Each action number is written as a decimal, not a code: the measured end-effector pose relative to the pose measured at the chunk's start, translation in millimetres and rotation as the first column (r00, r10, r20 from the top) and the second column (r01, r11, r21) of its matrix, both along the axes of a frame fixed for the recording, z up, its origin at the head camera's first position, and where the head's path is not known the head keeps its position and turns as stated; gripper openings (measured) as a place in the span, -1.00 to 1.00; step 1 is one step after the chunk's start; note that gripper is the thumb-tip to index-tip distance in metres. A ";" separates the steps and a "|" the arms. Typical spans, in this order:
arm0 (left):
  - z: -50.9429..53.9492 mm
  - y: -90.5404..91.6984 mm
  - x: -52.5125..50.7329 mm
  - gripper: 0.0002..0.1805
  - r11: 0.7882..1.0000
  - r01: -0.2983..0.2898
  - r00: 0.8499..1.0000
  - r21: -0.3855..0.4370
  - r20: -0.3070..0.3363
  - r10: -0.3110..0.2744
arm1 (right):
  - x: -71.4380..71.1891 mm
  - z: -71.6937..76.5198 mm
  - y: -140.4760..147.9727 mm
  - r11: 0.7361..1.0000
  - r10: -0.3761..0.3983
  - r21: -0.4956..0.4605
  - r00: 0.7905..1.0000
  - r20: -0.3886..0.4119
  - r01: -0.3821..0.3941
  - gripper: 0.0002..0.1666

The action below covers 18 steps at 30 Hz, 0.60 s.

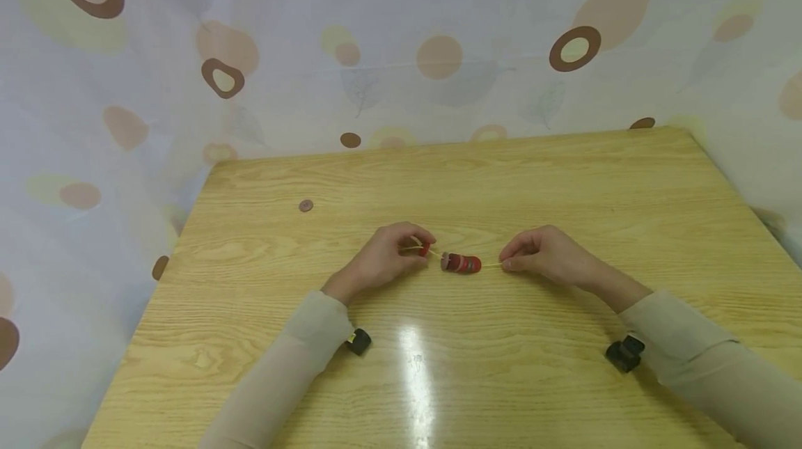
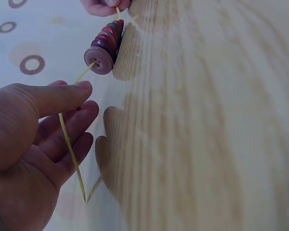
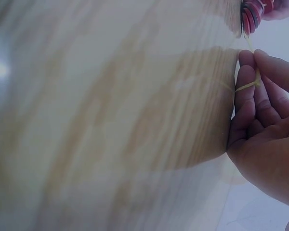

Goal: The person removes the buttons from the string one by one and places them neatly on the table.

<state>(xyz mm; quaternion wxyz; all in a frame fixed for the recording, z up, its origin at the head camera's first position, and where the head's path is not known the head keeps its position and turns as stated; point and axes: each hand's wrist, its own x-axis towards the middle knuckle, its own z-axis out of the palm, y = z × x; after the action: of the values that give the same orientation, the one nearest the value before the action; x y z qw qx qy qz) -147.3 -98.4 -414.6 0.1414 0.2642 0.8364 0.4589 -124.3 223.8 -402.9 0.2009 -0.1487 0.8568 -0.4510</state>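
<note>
Tabletop (image 1: 532, 379): wood-grained (glare streak (image 1: 415, 379) nearside) | spotted sheeting (image 1: 401, 10): behind | strung buttons (image 1: 464, 264): mid-table

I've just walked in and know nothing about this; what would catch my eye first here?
Probably the row of red, dark and mauve round buttons on a thin yellow cord would, stretching between the person's left hand and right hand. Next might be the lone brown round button towards the far left of the yellowish wood-grained table, and the white cloth with brown rings behind it.
</note>
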 end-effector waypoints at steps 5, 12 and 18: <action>0.4 -0.8 0.5 -0.65 1.000 -0.021 1.000 -0.007 -0.011 0.021 | -0.3 -0.1 0.2 1.000 0.001 0.004 1.000 0.003 -0.001 -0.75; -0.3 -2.4 1.3 -0.65 0.999 -0.032 0.999 0.020 -0.015 0.032 | 0.2 2.2 0.4 1.000 0.003 0.002 1.000 0.007 -0.003 -0.76; -0.4 -3.6 2.0 -0.64 0.998 -0.046 0.999 0.041 -0.004 0.046 | 0.4 2.9 -0.2 1.000 0.003 0.008 1.000 0.002 -0.003 -0.76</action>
<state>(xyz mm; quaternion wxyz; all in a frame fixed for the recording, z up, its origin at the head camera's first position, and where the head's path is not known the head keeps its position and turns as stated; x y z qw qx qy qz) -145.3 -102.0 -415.0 0.1235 0.2488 0.8330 0.4786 -123.9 223.6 -400.0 0.2029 -0.1489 0.8582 -0.4475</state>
